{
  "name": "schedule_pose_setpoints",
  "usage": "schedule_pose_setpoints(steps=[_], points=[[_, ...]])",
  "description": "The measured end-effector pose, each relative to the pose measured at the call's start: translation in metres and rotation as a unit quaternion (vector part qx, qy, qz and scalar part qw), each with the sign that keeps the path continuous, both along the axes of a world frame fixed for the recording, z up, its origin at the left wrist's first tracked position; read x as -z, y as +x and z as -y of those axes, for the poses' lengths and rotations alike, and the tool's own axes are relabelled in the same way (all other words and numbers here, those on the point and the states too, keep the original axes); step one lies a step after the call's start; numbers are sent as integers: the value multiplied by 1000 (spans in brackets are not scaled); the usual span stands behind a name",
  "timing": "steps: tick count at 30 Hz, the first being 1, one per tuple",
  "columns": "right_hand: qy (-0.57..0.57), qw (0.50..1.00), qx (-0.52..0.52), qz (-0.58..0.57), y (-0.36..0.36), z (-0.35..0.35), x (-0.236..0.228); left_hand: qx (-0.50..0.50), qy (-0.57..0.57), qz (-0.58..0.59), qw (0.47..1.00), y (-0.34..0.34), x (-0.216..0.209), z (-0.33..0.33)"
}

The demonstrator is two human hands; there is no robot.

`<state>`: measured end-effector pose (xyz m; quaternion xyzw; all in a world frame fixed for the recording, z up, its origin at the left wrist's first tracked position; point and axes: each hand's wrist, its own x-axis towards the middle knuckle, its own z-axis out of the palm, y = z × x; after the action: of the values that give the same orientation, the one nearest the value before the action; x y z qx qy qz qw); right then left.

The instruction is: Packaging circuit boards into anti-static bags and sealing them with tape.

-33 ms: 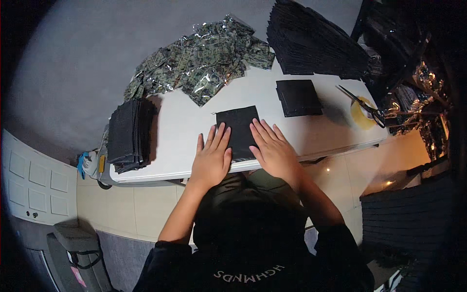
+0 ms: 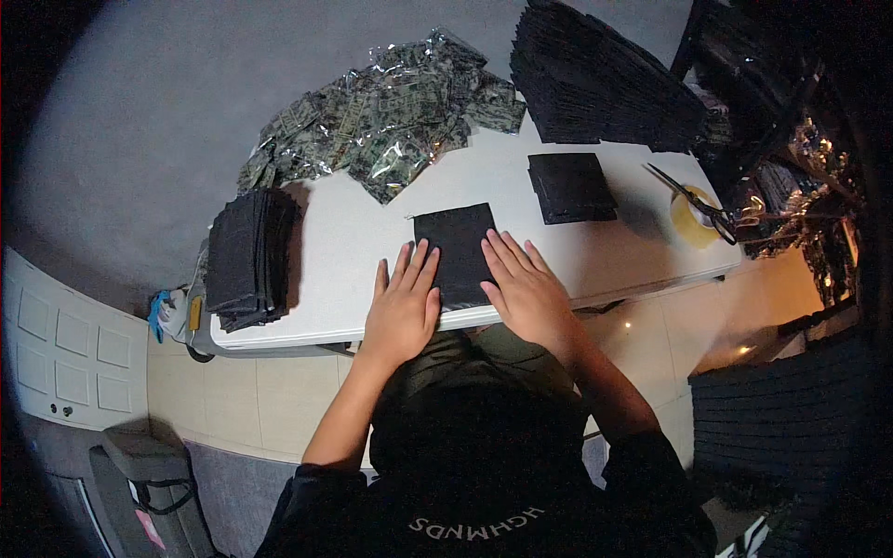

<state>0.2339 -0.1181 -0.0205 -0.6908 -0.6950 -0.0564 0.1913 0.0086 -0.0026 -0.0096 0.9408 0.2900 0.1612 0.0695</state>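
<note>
A flat, square black cloth piece (image 2: pixel 456 246), like a small pouch, lies near the front edge of the white table. A tiny pale tab or pull shows at its far left corner. My left hand (image 2: pixel 404 312) rests palm down along its left side, fingers extended and fingertips on or beside the edge. On the opposite side, my right hand (image 2: pixel 530 298) lies flat with fingers spread, its fingertips at the cloth's right edge. Neither hand grips anything. To the right sits a short stack of similar black squares (image 2: pixel 571 188).
A tall stack of black cloth pieces (image 2: pixel 249 260) stands at the table's left end. Camouflage items in clear plastic (image 2: pixel 395 107) pile up at the back, beside a large black stack (image 2: pixel 595 79). Black scissors (image 2: pixel 693 200) lie over a yellow tape roll (image 2: pixel 686 223) on the white table (image 2: pixel 344 251).
My right hand has shifted very slightly to the right, and my left fingertips have drawn back a touch. The black cloth has stayed in place.
</note>
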Motion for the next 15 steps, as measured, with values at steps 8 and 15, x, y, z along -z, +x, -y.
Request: schedule_pose_setpoints(steps=[8,15], points=[[16,994,-92,-57,-11,27,-23,111,-39,65,991,-16,-14,31],[100,960,-18,-262,5,26,-23,-24,-133,176,975,-15,-19,11]])
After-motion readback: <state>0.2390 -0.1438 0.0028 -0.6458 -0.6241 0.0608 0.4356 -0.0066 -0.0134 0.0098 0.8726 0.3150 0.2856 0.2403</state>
